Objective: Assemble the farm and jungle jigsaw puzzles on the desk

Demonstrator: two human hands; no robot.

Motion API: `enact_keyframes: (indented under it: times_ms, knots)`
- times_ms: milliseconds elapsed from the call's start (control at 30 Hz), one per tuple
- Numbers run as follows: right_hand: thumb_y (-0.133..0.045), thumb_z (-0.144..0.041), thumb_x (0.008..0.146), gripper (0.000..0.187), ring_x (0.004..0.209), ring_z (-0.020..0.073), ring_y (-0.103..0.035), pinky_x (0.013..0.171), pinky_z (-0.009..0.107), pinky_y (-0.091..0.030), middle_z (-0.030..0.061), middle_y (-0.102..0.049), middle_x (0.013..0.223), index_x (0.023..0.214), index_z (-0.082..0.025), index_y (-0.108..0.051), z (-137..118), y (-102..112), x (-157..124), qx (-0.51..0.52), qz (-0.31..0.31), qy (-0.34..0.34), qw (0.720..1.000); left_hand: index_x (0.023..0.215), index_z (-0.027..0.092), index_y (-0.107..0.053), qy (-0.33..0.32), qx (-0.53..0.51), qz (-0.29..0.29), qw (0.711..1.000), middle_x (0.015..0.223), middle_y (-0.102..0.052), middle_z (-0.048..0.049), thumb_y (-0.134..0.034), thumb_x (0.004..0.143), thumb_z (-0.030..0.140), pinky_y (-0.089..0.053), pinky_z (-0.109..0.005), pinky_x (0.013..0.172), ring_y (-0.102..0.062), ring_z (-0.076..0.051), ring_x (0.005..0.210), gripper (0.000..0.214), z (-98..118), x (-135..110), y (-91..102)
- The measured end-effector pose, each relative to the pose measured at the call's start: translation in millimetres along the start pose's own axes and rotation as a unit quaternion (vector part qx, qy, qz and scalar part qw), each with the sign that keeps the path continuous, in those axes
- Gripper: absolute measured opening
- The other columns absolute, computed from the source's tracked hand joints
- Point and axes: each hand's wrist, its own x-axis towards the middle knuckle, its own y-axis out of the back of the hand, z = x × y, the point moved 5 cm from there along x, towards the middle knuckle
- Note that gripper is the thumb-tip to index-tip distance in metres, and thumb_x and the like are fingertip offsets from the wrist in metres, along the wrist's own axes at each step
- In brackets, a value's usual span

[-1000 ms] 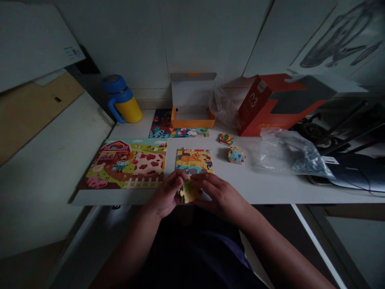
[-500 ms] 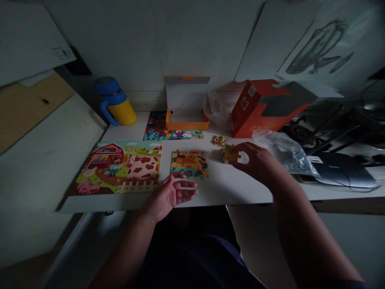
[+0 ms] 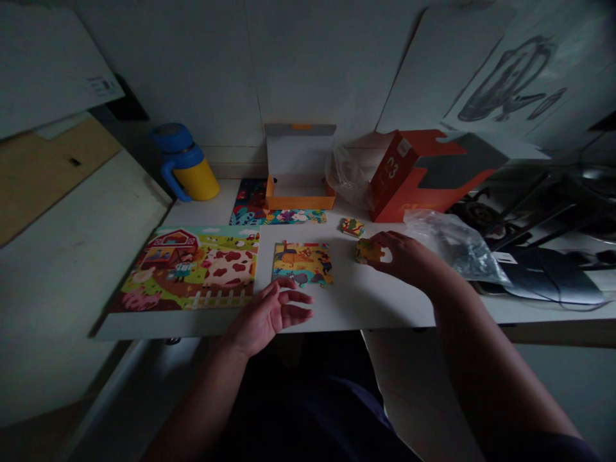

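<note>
My left hand (image 3: 272, 312) rests near the table's front edge, palm up, fingers loosely spread and holding nothing, just below a small partly built puzzle (image 3: 302, 262). My right hand (image 3: 409, 258) reaches out to the right of that puzzle, its fingers pinched on a small stack of puzzle pieces (image 3: 367, 250). Another loose piece (image 3: 352, 226) lies just behind. A finished farm puzzle with a red barn and spotted cow (image 3: 190, 267) lies at the left of the white table (image 3: 366, 298).
At the back stand a blue and yellow bottle (image 3: 187, 163), an open orange tray box (image 3: 298, 170) on another colourful puzzle (image 3: 255, 208), and an orange box lying on its side (image 3: 428, 170). A clear plastic bag (image 3: 457, 240) and dark cables lie to the right.
Both hands were together on a piece at the front edge. My right hand then moved right to the stack of pieces and has drawn it slightly nearer; my left hand opened.
</note>
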Motion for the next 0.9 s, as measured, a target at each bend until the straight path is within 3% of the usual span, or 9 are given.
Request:
enact_keyframes:
  times_ms: [267,500,633,767,900]
  knots:
    - [-0.078,-0.037,0.08,0.041,0.097,0.0299,-0.075,0.087,0.044,-0.062,0.0114,-0.078,0.112,0.118,-0.022,-0.069,10.0,6.1,1.7,0.032,0.024,0.02,0.999,0.122,0.019,-0.064,0.003,-0.001,-0.001,1.0,0.122,-0.078,-0.017,-0.06,0.107,0.048,-0.059,-0.047,0.103,-0.08,-0.026,0.104,0.033,0.0,0.1,-1.7]
    - [-0.076,-0.042,0.086,0.039,0.105,0.0315,-0.074,0.097,0.049,-0.06,0.012,-0.077,0.117,0.119,-0.023,-0.069,20.1,-0.7,2.9,0.028,-0.016,0.041,0.999,0.122,0.019,-0.064,-0.003,0.004,-0.005,1.0,0.122,-0.078,-0.0158,-0.064,0.105,0.046,-0.059,-0.045,0.102,-0.079,-0.025,0.104,0.032,1.3,-0.1,-3.6]
    - [-0.083,-0.05,0.081,0.055,0.112,0.0338,-0.073,0.102,0.052,-0.059,0.0127,-0.075,0.125,0.127,-0.025,-0.066,23.0,-5.5,2.4,0.029,-0.021,0.019,0.999,0.122,0.019,-0.063,-0.001,0.008,-0.004,1.0,0.121,-0.078,-0.0155,-0.063,0.106,0.048,-0.059,-0.044,0.101,-0.079,-0.025,0.103,0.033,1.7,-0.4,-3.8]
    - [-0.088,-0.05,0.077,0.075,0.11,0.0341,-0.075,0.098,0.05,-0.061,0.0154,-0.075,0.128,0.139,-0.023,-0.057,21.4,-13.6,2.5,0.042,-0.045,-0.005,0.998,0.122,0.019,-0.064,-0.001,0.006,-0.007,1.0,0.12,-0.078,-0.0151,-0.064,0.105,0.048,-0.059,-0.043,0.1,-0.079,-0.024,0.103,0.034,1.9,0.1,-4.0]
    - [-0.085,-0.045,0.081,0.077,0.108,0.0347,-0.077,0.092,0.048,-0.063,0.0181,-0.077,0.127,0.146,-0.021,-0.05,19.7,-17.4,4.2,0.055,-0.042,-0.018,0.997,0.122,0.019,-0.064,0.0,0.005,-0.004,1.0,0.119,-0.079,-0.0143,-0.065,0.104,0.047,-0.059,-0.043,0.1,-0.079,-0.024,0.103,0.033,1.1,0.1,-3.5]
